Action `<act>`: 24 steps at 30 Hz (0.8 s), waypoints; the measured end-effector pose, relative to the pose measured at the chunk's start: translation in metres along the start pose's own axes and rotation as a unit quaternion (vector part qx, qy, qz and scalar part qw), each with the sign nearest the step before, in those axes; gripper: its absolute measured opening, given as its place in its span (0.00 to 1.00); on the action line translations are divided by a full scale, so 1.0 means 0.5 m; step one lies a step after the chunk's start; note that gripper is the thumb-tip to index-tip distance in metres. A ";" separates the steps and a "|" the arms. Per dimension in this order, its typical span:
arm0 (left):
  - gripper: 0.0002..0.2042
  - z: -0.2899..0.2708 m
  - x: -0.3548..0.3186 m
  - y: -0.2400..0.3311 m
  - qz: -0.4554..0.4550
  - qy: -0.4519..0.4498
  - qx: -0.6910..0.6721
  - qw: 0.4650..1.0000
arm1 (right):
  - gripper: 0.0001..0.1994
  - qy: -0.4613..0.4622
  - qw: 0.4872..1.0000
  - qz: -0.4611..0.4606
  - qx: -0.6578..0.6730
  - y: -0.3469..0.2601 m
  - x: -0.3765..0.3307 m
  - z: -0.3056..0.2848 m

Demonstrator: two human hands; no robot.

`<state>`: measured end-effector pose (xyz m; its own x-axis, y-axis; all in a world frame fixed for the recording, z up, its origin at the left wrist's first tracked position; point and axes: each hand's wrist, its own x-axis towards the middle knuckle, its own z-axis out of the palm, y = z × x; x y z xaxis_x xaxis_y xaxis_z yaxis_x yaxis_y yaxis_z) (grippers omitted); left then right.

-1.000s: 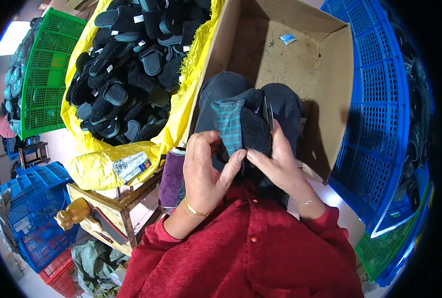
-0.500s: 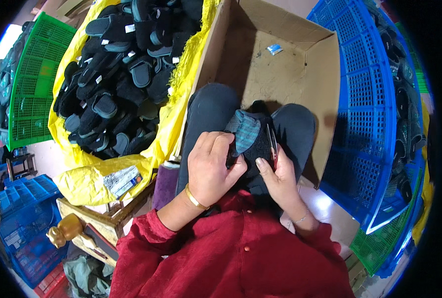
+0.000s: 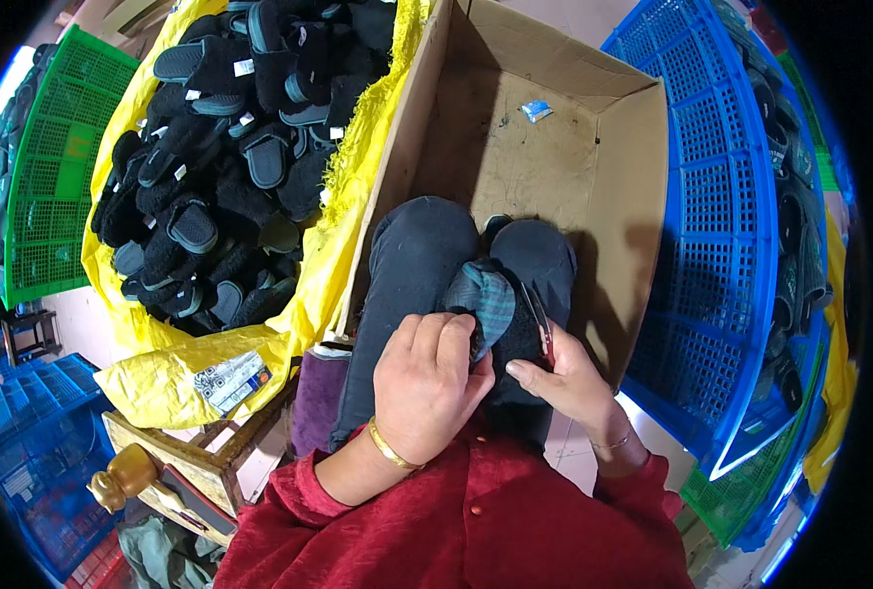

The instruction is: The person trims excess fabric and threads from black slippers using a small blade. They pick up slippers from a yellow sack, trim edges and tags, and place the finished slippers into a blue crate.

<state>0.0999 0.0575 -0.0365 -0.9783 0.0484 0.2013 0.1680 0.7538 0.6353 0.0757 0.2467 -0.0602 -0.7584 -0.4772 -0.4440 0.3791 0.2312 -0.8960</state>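
Over my lap, my left hand [image 3: 425,378] grips a dark slipper [image 3: 486,299] with a teal and black plaid part showing; my fingers hide part of it. Just to its right, my right hand [image 3: 566,378] is closed around a pair of small scissors [image 3: 543,334] with a reddish handle. The slim metal blades point away from me, beside the slipper and apart from my left hand. Whether the blades touch the slipper I cannot tell.
At the left, a yellow sack [image 3: 309,304] holds many black slippers [image 3: 196,226]. An open cardboard box [image 3: 628,187] with a small blue packet [image 3: 536,111] lies ahead. Blue crates [image 3: 711,226] flank the right, a green crate [image 3: 63,167] the far left. A wooden stool [image 3: 225,461] stands at lower left.
My right hand with the scissors has moved slightly nearer me and turned a little away from the slipper. The slipper has shifted slightly nearer in my left hand. My knees are closer together.
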 end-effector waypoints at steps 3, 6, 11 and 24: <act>0.16 -0.014 0.013 -0.010 0.003 -0.015 -0.029 0.999 | 0.19 0.023 0.997 -0.045 0.053 0.011 0.005 0.021; 0.16 -0.024 0.020 -0.027 0.013 -0.035 -0.066 0.997 | 0.19 0.042 0.995 -0.075 0.049 0.007 0.019 0.041; 0.16 -0.024 0.031 -0.009 0.017 -0.011 -0.062 0.998 | 0.18 0.062 0.993 -0.082 0.066 0.010 0.037 0.059; 0.26 -0.033 -0.001 0.037 -0.014 -0.025 0.067 0.997 | 0.17 0.023 0.979 -0.081 0.183 0.002 0.090 0.081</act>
<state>0.1056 0.0607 -0.0128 -0.9878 0.0570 0.1452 0.1266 0.8363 0.5335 0.0635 0.1914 -0.0810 -0.8442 -0.4420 -0.3032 0.4101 -0.1683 -0.8964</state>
